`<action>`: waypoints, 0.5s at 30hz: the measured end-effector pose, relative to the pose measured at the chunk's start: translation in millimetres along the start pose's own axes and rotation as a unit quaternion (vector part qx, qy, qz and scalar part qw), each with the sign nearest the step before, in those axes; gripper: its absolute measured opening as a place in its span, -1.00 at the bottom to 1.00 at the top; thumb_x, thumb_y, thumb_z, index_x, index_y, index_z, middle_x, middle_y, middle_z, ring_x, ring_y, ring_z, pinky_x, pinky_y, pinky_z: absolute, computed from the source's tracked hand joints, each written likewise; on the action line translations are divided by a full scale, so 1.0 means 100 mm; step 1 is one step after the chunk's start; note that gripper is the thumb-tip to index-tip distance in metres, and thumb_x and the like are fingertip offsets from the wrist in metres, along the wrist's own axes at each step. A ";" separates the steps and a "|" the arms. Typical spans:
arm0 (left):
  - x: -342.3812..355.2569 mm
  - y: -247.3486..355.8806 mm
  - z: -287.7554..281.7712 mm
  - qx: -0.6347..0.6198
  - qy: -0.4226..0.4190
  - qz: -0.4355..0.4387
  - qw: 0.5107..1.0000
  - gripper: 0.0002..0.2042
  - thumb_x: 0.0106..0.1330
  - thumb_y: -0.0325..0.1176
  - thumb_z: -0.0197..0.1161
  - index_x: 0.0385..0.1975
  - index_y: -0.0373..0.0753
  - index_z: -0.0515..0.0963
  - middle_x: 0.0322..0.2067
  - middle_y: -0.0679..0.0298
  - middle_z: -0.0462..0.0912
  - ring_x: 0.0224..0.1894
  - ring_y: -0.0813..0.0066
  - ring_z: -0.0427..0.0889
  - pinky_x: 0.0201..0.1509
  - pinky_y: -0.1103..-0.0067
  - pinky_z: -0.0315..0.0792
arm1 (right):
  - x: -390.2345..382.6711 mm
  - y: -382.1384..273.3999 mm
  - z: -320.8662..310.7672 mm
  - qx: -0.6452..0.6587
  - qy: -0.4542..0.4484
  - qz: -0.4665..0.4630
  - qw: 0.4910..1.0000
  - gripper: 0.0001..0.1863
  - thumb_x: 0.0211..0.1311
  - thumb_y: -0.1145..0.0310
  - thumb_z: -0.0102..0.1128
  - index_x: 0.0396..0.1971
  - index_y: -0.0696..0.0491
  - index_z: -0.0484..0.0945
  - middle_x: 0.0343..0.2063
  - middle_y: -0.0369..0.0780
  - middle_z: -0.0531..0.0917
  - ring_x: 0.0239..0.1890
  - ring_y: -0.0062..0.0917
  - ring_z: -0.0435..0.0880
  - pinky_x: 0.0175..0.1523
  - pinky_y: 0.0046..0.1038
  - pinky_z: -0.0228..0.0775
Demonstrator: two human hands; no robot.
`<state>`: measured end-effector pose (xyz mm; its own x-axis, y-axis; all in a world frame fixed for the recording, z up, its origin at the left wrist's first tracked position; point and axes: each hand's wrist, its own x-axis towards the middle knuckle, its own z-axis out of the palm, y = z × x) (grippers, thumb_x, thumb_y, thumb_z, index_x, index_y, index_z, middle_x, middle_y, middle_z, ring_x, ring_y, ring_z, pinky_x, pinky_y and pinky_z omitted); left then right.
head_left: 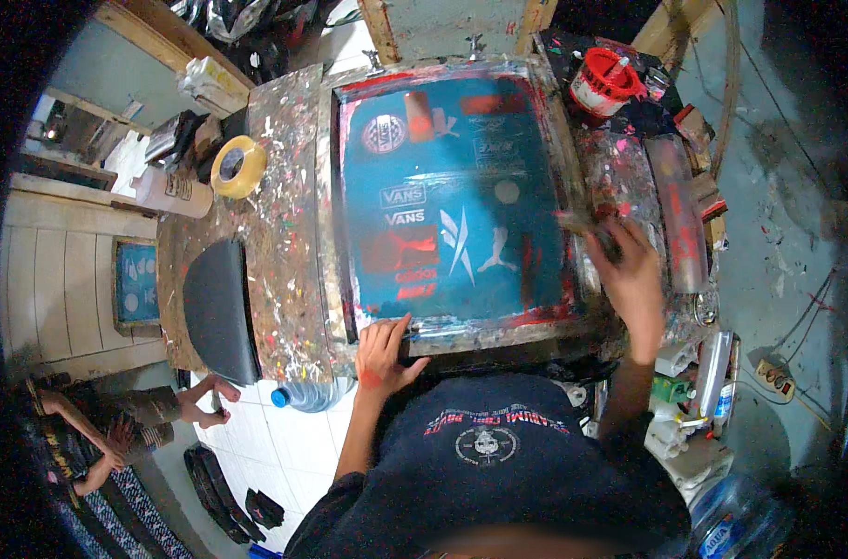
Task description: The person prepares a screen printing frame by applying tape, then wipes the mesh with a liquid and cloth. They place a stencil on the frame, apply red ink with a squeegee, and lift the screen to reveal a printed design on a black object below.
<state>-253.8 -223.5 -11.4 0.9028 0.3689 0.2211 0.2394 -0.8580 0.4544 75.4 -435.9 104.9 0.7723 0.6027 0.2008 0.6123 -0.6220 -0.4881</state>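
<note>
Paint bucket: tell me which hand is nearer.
Right. The right hand is below the bucket in the picture, at the right edge of the screen; the left hand is farther off, at the screen's near edge.

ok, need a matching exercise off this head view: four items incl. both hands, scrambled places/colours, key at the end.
Column one:
1. left hand
2. tape roll
3. right hand
4. paint bucket

Column two:
A. yellow, left of the blue screen
B. smeared red, near the screen's far right corner
C. at the screen's near edge
D. blurred, by the screen's right edge

Pairs: 1-C; 2-A; 3-D; 4-B
</note>
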 end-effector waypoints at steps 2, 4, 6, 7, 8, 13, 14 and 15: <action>0.01 0.00 -0.02 -0.002 0.005 0.006 1.000 -0.23 -0.09 -0.07 0.56 0.17 -0.31 0.51 -0.07 0.14 0.60 0.02 0.12 0.55 0.12 0.28 0.39 | 0.47 -0.35 0.26 0.001 -0.098 -0.098 0.990 -0.59 0.32 0.06 0.26 -0.28 0.19 0.64 -0.24 0.05 0.65 -0.17 -0.01 0.64 -0.04 -0.16 0.47; 0.01 0.01 -0.01 -0.001 0.019 0.010 1.000 -0.25 -0.08 -0.07 0.55 0.16 -0.31 0.52 -0.08 0.15 0.60 0.00 0.14 0.56 0.09 0.30 0.40 | 0.95 -0.56 0.68 0.006 -0.159 -0.176 0.971 -0.48 0.32 -0.08 0.20 -0.40 0.18 0.64 -0.37 0.05 0.66 -0.27 0.02 0.65 -0.13 -0.12 0.46; 0.01 -0.01 0.03 0.001 0.026 0.010 1.000 -0.25 -0.08 -0.06 0.55 0.15 -0.31 0.53 -0.09 0.15 0.60 -0.01 0.15 0.56 0.08 0.31 0.41 | 1.29 -0.64 1.09 -0.009 -0.193 -0.190 0.963 -0.40 0.28 -0.18 0.17 -0.48 0.18 0.64 -0.45 0.06 0.66 -0.33 0.03 0.66 -0.18 -0.09 0.46; 0.00 -0.02 0.03 0.001 0.028 0.006 1.000 -0.26 -0.09 -0.06 0.55 0.13 -0.30 0.54 -0.10 0.16 0.61 -0.03 0.17 0.57 0.05 0.33 0.42 | 1.41 -0.72 1.19 -0.007 -0.218 -0.181 0.959 -0.38 0.26 -0.21 0.17 -0.50 0.17 0.65 -0.48 0.07 0.66 -0.35 0.03 0.67 -0.20 -0.08 0.46; -0.01 -0.01 0.04 0.002 0.027 0.006 1.000 -0.27 -0.09 -0.06 0.55 0.13 -0.29 0.54 -0.10 0.16 0.61 -0.03 0.17 0.57 0.04 0.33 0.42 | 1.47 -0.79 1.24 -0.013 -0.246 -0.170 0.954 -0.35 0.24 -0.24 0.17 -0.52 0.16 0.65 -0.50 0.07 0.66 -0.37 0.04 0.68 -0.21 -0.07 0.46; -0.03 -0.02 0.04 -0.005 0.038 0.014 0.999 -0.31 -0.07 -0.05 0.54 0.09 -0.27 0.57 -0.10 0.18 0.61 -0.05 0.17 0.57 0.00 0.34 0.42 | 1.54 -0.85 1.41 -0.042 -0.265 -0.190 0.944 -0.35 0.24 -0.25 0.18 -0.51 0.17 0.66 -0.48 0.09 0.68 -0.37 0.03 0.69 -0.22 -0.06 0.47; -0.04 -0.02 0.04 -0.006 0.044 0.017 0.999 -0.32 -0.06 -0.05 0.54 0.08 -0.27 0.57 -0.10 0.18 0.61 -0.06 0.17 0.57 0.00 0.34 0.42 | 1.54 -0.88 1.43 -0.040 -0.259 -0.197 0.945 -0.34 0.24 -0.25 0.18 -0.52 0.17 0.66 -0.48 0.09 0.68 -0.37 0.03 0.69 -0.22 -0.06 0.47; -0.04 -0.03 0.04 -0.006 0.044 0.018 0.999 -0.33 -0.05 -0.05 0.54 0.08 -0.27 0.57 -0.11 0.18 0.61 -0.06 0.17 0.57 0.01 0.34 0.42 | 1.54 -0.89 1.43 -0.037 -0.267 -0.188 0.945 -0.34 0.24 -0.25 0.19 -0.52 0.17 0.65 -0.48 0.08 0.68 -0.36 0.03 0.69 -0.22 -0.07 0.47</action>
<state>-256.7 -224.3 -17.2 0.8755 0.3687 0.3123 0.2025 -0.8668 0.4557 116.0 -216.4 57.9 0.3155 0.9415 -0.1182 0.8517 -0.3360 -0.4022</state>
